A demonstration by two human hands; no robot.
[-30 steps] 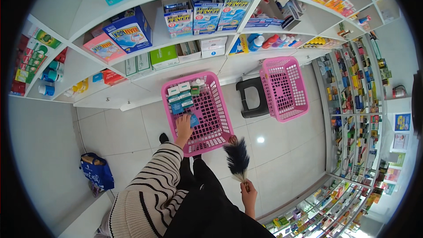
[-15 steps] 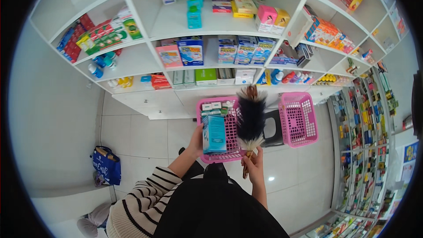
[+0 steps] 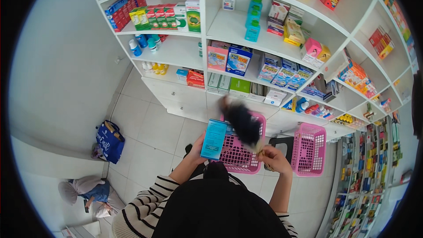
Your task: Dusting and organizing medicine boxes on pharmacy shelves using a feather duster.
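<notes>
Both hands were full: the left hand [image 3: 197, 152], partly hidden, held a blue box [image 3: 213, 139] near the centre, and the right hand [image 3: 275, 159] gripped a feather duster [image 3: 245, 124], blurred at the box's two o'clock. Behind, a pink basket [image 3: 255, 165] was partly covered, its contents hard to make out. A second basket [image 3: 320, 150] stood at three o'clock, a blue bag [image 3: 110, 143] at nine.

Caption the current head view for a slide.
Left hand holds a blue box, right hand a dark feather duster, near a pink basket before stocked shelves.
</notes>
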